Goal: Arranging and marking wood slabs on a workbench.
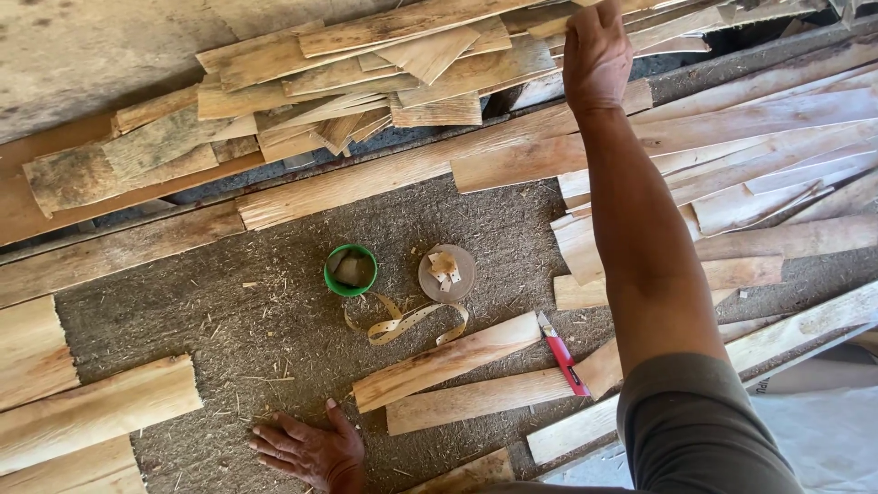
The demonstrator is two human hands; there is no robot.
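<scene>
My right hand reaches far forward and rests on a pile of thin pale wood veneer strips at the top right; whether its fingers grip a strip is hidden. My left hand lies flat, fingers spread, on the brown fibre board at the bottom. Just right of that hand lie two short veneer strips. A red utility knife rests beside them, under my right forearm.
A green roll of tape, a brown tape roll and a curled loose tape strip sit mid-board. Stacked veneer pieces lie at the top, more strips at the left edge. White sheeting shows bottom right.
</scene>
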